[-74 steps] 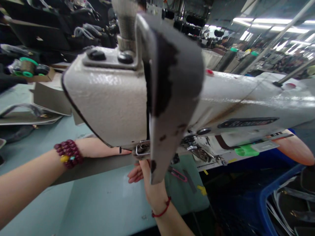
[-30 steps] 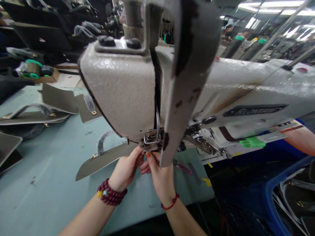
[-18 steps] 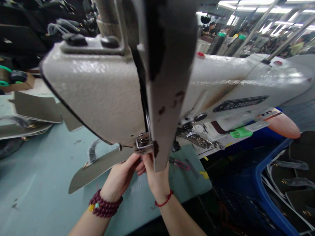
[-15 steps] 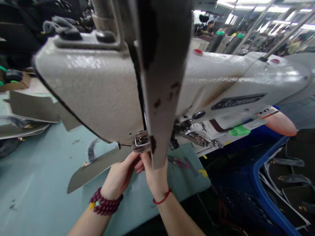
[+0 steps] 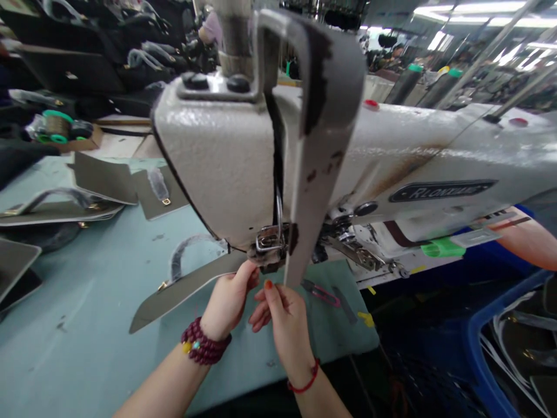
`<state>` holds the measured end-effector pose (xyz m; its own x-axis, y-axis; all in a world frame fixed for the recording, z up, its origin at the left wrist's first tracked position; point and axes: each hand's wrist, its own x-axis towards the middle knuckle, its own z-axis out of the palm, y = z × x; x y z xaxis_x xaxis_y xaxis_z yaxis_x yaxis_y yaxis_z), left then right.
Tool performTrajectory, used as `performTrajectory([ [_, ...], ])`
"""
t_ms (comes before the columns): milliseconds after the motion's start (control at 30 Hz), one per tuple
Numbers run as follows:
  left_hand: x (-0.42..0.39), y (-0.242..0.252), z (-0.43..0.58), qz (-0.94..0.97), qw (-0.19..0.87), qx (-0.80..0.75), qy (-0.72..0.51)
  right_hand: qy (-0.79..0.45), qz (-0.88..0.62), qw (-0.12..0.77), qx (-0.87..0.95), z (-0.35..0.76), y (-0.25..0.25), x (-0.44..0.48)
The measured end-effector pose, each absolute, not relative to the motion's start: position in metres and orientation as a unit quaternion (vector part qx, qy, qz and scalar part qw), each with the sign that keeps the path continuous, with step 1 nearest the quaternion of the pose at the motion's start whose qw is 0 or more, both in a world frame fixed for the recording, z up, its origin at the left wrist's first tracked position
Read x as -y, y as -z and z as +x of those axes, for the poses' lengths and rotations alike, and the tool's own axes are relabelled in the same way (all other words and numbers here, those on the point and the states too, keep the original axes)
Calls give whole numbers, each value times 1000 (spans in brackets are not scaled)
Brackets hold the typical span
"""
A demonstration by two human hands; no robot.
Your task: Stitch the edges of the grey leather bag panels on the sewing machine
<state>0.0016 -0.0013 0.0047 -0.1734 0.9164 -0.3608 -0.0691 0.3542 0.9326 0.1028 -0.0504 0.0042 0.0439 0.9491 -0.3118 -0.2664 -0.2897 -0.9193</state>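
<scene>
A grey panel (image 5: pixel 187 293) with a pale edge lies tilted under the sewing machine head (image 5: pixel 217 168). A plastic-wrapped handle (image 5: pixel 176 264) with a gold fitting stands on it. My left hand (image 5: pixel 228 299) is closed at the panel's right end, thumb up beside the presser foot area; its fingertips are partly hidden. Just to the right, my right hand (image 5: pixel 282 316) is apart from the machine, thumb raised and fingers loosely bent, with nothing visible between them. The metal needle-side guard (image 5: pixel 319 157) rises above my hands.
Pink-handled thread snips (image 5: pixel 324 293) lie right of my right hand. More grey panels with handles (image 5: pixel 104 180) lie at the left. A blue basket (image 5: pixel 478 342) holding panels stands at the right. Thread spools (image 5: pixel 58 125) sit in a box behind.
My right hand has drawn back from the needle area and its thumb and fingers have parted. My left hand stays at the panel. The view has shifted so the machine sits further right.
</scene>
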Motion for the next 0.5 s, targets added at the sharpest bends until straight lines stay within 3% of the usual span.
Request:
performTrajectory([
  [200,5,-17,7,214,659,-537,-481,-641,-504,483,318,102,-3,59],
  [500,2,-13,4,216,644,-563,-470,-663,-486,471,319,98,-3,61],
])
